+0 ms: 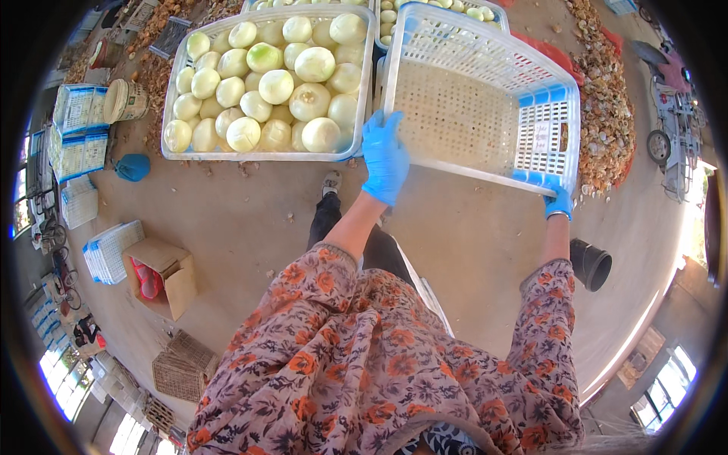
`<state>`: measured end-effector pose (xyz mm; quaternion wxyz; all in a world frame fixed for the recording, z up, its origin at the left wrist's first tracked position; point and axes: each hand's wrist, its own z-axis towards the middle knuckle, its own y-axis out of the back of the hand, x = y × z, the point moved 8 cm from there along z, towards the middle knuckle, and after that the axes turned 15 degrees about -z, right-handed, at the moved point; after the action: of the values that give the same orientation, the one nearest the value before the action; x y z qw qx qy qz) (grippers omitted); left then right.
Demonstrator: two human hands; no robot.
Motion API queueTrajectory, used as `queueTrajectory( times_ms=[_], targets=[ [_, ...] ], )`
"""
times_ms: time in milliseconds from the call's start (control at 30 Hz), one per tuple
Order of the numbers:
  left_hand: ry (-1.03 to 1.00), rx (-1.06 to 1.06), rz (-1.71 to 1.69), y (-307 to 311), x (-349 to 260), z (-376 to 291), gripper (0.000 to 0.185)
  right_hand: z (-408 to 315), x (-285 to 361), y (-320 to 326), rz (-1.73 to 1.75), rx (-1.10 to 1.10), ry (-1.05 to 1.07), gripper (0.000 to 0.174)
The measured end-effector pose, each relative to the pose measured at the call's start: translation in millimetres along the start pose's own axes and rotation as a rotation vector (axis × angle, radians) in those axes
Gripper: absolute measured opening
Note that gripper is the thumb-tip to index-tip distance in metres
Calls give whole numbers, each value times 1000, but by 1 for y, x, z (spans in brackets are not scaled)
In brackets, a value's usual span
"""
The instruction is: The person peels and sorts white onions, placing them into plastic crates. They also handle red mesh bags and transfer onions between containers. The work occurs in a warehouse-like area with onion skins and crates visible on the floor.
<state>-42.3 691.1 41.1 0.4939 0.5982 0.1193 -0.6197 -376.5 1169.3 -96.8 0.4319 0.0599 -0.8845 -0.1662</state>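
An emptied-looking white and blue plastic crate (466, 108) is tilted before me, its perforated bottom showing. My left hand (387, 156), in a blue glove, is at its near left corner, with the thumb and fingers on the rim. My right hand (558, 203), gloved too, grips the near right corner. Just left of my left hand stands a crate (364, 85) full of peeled onions (276, 86). Further crates with onions (392, 17) lie behind these two.
Heaps of onion skins (606, 114) lie right and upper left. A cardboard box (162, 276), stacked crates (82, 131), a pale bucket (125, 100) and a wicker basket (182, 367) stand left. A black bucket (590, 264) lies near my right arm.
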Motion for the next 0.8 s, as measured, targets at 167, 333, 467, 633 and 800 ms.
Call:
queueTrajectory(
  times_ms=[167,333,467,633,800],
  targets=[
    [32,114,111,-8,17,-9,43,-27,-5,-12,-50,-2,-13,36],
    [111,266,-66,32,-10,-7,41,-76,-19,-20,131,56,-23,37],
    [21,118,84,130,10,21,38,-138,-99,-25,106,347,-51,29],
    [230,-337,269,331,126,54,25,-327,-140,-144,-115,551,-170,26],
    [530,-306,368,462,275,65,37,-414,-133,-285,23,782,-272,40]
  ],
)
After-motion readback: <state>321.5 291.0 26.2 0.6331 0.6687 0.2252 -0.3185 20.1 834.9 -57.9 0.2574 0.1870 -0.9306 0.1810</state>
